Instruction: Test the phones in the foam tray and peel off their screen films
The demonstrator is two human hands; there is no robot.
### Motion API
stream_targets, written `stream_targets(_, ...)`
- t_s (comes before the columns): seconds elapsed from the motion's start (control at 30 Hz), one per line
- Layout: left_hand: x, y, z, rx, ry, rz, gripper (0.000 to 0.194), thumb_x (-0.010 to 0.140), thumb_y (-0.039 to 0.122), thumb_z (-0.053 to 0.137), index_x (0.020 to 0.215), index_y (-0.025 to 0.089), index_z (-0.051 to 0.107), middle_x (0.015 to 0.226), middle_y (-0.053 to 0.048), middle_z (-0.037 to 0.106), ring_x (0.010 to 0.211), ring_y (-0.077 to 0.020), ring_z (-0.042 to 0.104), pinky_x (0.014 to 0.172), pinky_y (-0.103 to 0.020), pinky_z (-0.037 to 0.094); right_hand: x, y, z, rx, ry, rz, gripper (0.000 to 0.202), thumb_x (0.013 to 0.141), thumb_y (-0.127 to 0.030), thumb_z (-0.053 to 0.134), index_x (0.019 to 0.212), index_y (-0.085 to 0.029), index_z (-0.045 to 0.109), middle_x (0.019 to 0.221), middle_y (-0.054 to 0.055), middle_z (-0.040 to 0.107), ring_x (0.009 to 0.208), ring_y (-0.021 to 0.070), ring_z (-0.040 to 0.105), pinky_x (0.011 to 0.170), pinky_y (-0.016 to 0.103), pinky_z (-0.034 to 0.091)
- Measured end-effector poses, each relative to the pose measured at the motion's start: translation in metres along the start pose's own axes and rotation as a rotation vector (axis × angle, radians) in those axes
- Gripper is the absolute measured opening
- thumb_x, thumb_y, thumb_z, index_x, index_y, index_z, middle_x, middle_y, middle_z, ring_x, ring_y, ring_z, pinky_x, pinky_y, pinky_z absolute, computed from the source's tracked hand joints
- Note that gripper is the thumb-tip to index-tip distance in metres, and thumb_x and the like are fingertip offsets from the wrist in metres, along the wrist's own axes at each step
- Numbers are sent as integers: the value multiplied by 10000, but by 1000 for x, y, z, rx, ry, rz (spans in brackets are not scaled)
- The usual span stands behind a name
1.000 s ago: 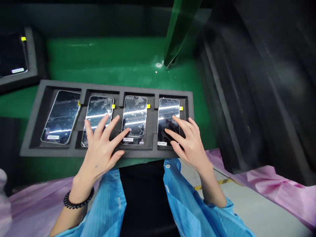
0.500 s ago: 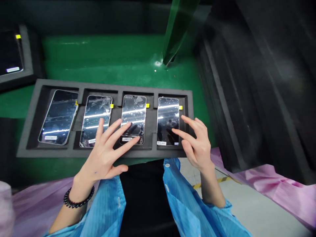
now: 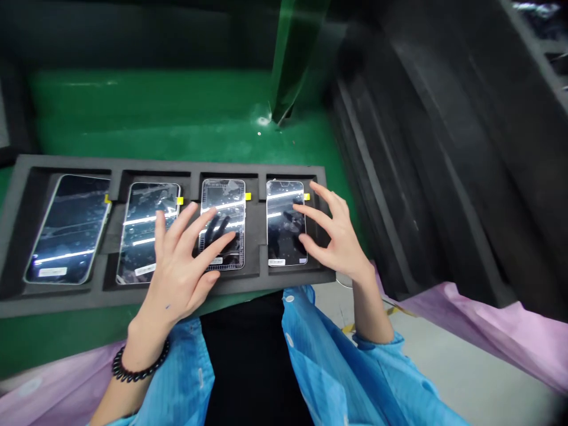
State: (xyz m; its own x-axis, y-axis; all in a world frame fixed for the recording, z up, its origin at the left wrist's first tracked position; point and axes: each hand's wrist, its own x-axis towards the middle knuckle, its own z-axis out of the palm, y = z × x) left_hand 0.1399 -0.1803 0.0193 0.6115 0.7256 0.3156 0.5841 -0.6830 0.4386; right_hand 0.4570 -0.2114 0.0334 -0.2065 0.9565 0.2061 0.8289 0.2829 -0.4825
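The left hand [image 3: 175, 275] has its fingers spread apart above the third glossy black, film-covered phone [image 3: 231, 218]; the right hand [image 3: 335, 236], fingers and thumb also apart, is at the fourth black rectangular phone [image 3: 283, 225], higher up than half a second ago. Contact cannot be told. A pale dotted border has appeared on the third screen. Four phones, each with one yellow tab, lie singly in the dark grey foam tray [image 3: 248, 284] on the green bench [image 3: 155, 130].

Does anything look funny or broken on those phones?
The third phone from the left looks odd: a pale, ladder-like pattern runs along its screen's edges, which the other three phones don't show. I can't tell whether that means damage.
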Motion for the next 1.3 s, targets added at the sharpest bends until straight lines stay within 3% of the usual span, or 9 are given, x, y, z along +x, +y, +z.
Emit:
stream_targets(0.1,0,-1,-1,-13,-2,-22,534,1061,506,210,1503,391,486,1713,50,220,1578,-378,197,1290,-694,8,-7,0,-11,81,-163,-16,781,825,-315,720,1538,-269,405,1721,139,169,1581,381,204,1226,642,299)
stream_targets(0.2,0,0,-3,-6,-2,-31,532,1062,492,212,1495,383,500,1712,57,222,1575,-387,204,1286,-711,21,-13,1,-16,94,-224,13,869,835,-343,731,1589,-285,304,1735,138,118,1594,384,163,1232,651,288)
stream_targets(0.37,-2,1,-3,12,38,-79,508,1052,466,241,1469,415,526,1695,82,266,1562,-385,248,1294,-704,29,-12,1,-16,159,-104,40,830,869,-378,717,1581,-295,299,1709,141,209,1583,353,222,1240,614,307)
stream_targets(0.57,-4,1,0,57,1,-212,513,1054,464,247,1543,431,398,1709,58,217,1583,-381,167,1281,-705,-14,-4,0,-11,52,-27,42,541,992,-356,571,1509,-311,417,1664,113,337,1533,330,345,1233,644,301)
stream_targets(0.67,0,3,3,49,32,-322,544,1055,519,226,1574,404,346,1707,3,222,1595,-361,123,1289,-673,-8,16,-7,-10,-41,-19,1,372,1044,-343,480,1404,-274,543,1643,122,376,1522,316,362,1253,655,247)
stream_targets(0.8,5,5,4,38,182,-406,628,1053,578,168,1545,278,417,1656,-125,303,1584,-382,157,1264,-713,40,62,-29,-2,-148,-96,-138,325,1062,-338,441,1293,-241,649,1633,130,400,1519,306,357,1271,649,211)
stream_targets(1.03,1,3,-2,2,235,-442,604,1062,550,151,1502,268,454,1654,-120,300,1599,-343,123,1288,-667,31,123,-59,27,-173,-244,-270,375,1055,-340,455,1343,-201,651,1644,150,384,1521,323,355,1285,643,182)
stream_targets(1.17,-5,-8,-3,26,99,-419,448,1071,422,296,1367,242,579,1657,-119,316,1604,-354,105,1284,-682,8,107,-45,12,-158,-171,-201,392,1065,-331,412,1376,-197,611,1537,142,524,1429,308,469,1238,590,319)
stream_targets(1.3,-8,-15,0,37,22,-366,373,1065,364,360,1334,244,589,1665,-89,316,1606,-328,121,1305,-640,6,57,-20,-4,-218,47,23,284,1054,-315,441,1090,-221,706,1262,109,675,1200,295,603,1048,513,486)
